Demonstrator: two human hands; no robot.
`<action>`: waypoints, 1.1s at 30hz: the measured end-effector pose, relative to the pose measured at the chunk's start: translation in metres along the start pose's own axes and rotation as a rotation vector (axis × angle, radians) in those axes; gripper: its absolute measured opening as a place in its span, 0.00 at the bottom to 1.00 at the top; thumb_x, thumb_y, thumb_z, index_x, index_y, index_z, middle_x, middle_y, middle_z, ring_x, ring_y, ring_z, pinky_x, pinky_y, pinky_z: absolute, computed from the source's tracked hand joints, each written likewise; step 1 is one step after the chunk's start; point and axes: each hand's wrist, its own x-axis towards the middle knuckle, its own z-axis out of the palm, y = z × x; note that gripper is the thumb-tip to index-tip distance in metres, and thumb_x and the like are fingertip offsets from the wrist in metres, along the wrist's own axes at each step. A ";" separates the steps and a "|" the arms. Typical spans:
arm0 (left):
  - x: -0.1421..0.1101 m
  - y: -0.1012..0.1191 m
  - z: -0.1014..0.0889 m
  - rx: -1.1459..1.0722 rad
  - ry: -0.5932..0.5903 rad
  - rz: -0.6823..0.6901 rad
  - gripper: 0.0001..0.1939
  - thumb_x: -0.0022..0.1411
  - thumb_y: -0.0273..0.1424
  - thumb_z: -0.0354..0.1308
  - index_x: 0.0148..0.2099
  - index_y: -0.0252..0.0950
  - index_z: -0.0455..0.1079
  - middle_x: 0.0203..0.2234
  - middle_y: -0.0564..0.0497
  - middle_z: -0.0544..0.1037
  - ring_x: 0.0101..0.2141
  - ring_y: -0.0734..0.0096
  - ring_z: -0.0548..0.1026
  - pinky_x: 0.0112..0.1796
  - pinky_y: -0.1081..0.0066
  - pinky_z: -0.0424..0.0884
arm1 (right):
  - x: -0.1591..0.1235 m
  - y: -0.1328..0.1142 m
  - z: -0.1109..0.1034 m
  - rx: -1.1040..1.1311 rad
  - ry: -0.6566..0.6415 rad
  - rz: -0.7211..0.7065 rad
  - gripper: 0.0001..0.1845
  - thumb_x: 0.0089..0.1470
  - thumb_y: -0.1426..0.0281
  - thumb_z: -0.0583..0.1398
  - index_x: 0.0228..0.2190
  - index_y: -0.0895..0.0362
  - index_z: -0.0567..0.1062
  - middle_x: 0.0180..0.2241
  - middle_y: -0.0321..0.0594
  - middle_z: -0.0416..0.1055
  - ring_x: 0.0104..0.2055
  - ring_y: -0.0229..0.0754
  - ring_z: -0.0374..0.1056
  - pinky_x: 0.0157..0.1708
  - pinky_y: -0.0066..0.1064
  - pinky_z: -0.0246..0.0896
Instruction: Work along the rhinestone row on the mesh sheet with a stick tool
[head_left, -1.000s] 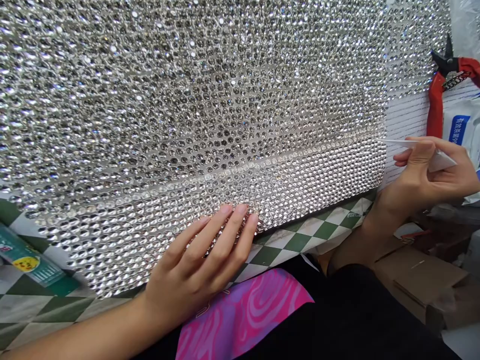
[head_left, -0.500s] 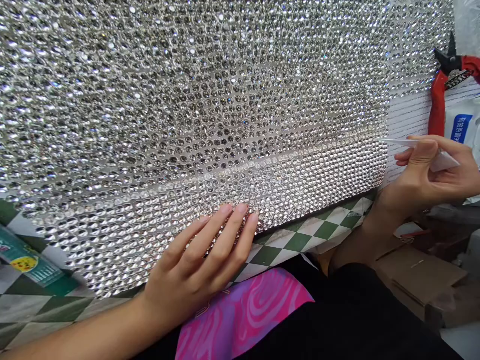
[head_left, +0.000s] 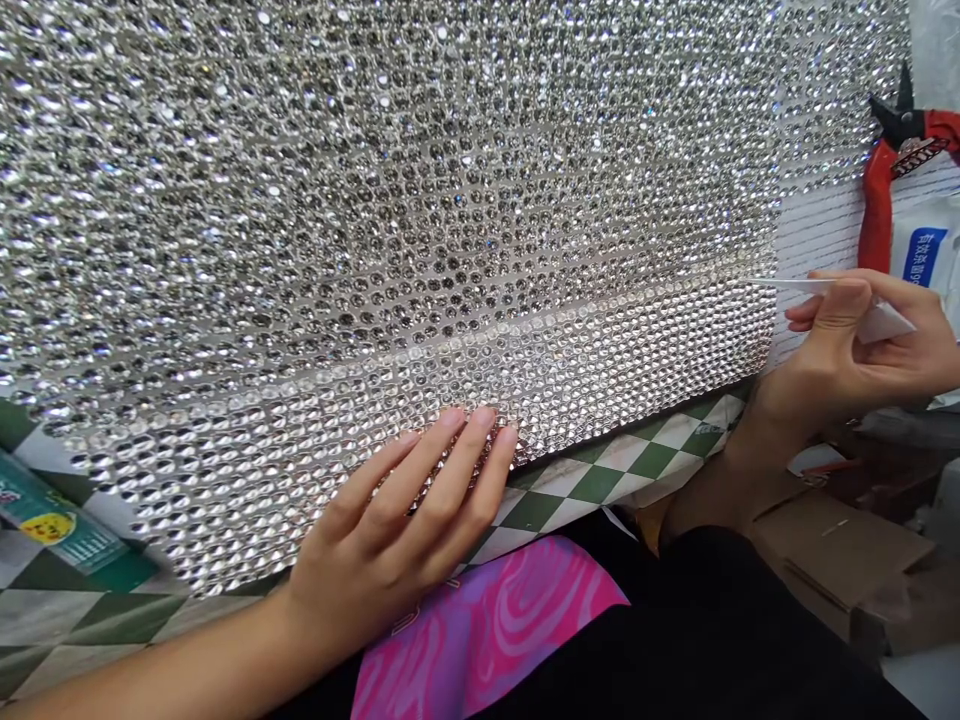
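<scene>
A large sheet of silver rhinestones fills most of the view, its rows running roughly left to right. Flat on the front strip of the sheet rests my left hand, fingers stretched and slightly spread, holding nothing. At the sheet's right edge, my right hand pinches a thin white card-like piece between thumb and fingers. The piece is seen almost edge-on, and its tip reaches over the stones along a seam between rows. Its exact kind cannot be made out.
Red-handled pruning shears lie at the right, beside a white packet with a blue label. A green tube lies at the left on a green-and-white checked cloth. Cardboard boxes stand low at the right.
My right hand has shifted slightly left, and the white piece's tip now reaches a little farther over the stones. My left hand has not moved.
</scene>
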 end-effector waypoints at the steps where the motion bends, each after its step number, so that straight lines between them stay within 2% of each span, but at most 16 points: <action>1: 0.000 0.000 0.000 0.000 0.003 0.000 0.30 0.60 0.26 0.67 0.63 0.28 0.67 0.55 0.44 0.71 0.53 0.65 0.70 0.69 0.66 0.50 | 0.000 -0.001 0.000 -0.012 -0.007 0.001 0.16 0.60 0.61 0.62 0.31 0.62 0.80 0.27 0.38 0.73 0.22 0.30 0.66 0.22 0.26 0.56; 8: 0.000 0.001 0.000 0.007 0.012 0.002 0.30 0.60 0.27 0.66 0.63 0.29 0.67 0.56 0.44 0.71 0.54 0.67 0.71 0.69 0.67 0.50 | -0.001 0.000 0.001 -0.077 -0.020 0.018 0.15 0.59 0.62 0.62 0.30 0.62 0.79 0.25 0.36 0.71 0.22 0.31 0.67 0.23 0.27 0.58; 16: -0.001 0.001 0.001 0.015 0.009 0.005 0.30 0.60 0.27 0.67 0.63 0.29 0.67 0.56 0.45 0.71 0.53 0.66 0.70 0.69 0.66 0.49 | -0.001 -0.004 0.002 -0.001 -0.023 -0.010 0.12 0.60 0.66 0.63 0.31 0.62 0.80 0.24 0.36 0.71 0.22 0.30 0.66 0.23 0.26 0.54; 21: -0.001 0.001 0.000 0.013 0.007 0.004 0.30 0.60 0.26 0.66 0.63 0.29 0.67 0.55 0.44 0.71 0.53 0.66 0.70 0.69 0.66 0.49 | -0.002 -0.004 0.002 -0.016 -0.053 0.003 0.12 0.60 0.66 0.62 0.31 0.62 0.81 0.24 0.36 0.70 0.23 0.32 0.67 0.26 0.28 0.58; 27: -0.002 0.000 0.000 0.005 0.005 0.001 0.28 0.60 0.26 0.66 0.62 0.29 0.67 0.55 0.45 0.71 0.53 0.67 0.70 0.69 0.66 0.49 | -0.002 -0.003 0.002 0.009 0.013 -0.035 0.12 0.60 0.65 0.63 0.32 0.61 0.81 0.24 0.35 0.70 0.22 0.30 0.65 0.23 0.26 0.54; 33: -0.001 0.001 0.001 0.015 0.015 -0.002 0.30 0.60 0.25 0.67 0.63 0.28 0.66 0.55 0.44 0.71 0.53 0.66 0.70 0.69 0.66 0.49 | -0.002 -0.006 0.002 -0.004 -0.063 -0.054 0.11 0.61 0.68 0.62 0.32 0.62 0.81 0.24 0.36 0.71 0.23 0.30 0.66 0.25 0.26 0.56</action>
